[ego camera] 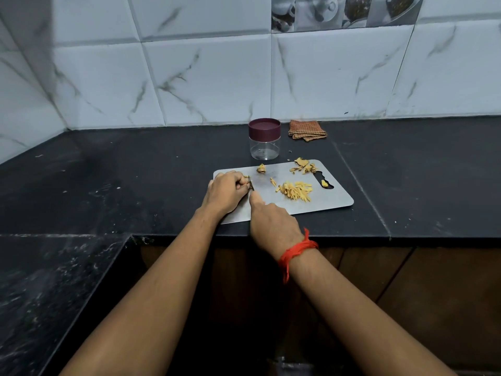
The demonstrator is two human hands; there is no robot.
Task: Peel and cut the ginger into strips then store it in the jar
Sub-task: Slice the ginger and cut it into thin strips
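On the steel cutting board (325, 202) my left hand (226, 189) pins a small piece of ginger (246, 177) under curled fingers at the board's left end. My right hand (271, 221) grips a knife whose handle is hidden; only a bit of blade (251, 185) shows beside the left fingertips. A pile of ginger strips (295, 190) lies mid-board. A ginger chunk (261, 168) and peels (303, 166) sit along the far edge. The clear jar (264, 147) with a maroon lid stands closed behind the board.
A folded checked cloth (307, 130) lies by the tiled wall, right of the jar. One small ginger bit (323, 182) rests in the board's handle slot. The black counter's front edge runs just under my wrists, with a lower counter at the left.
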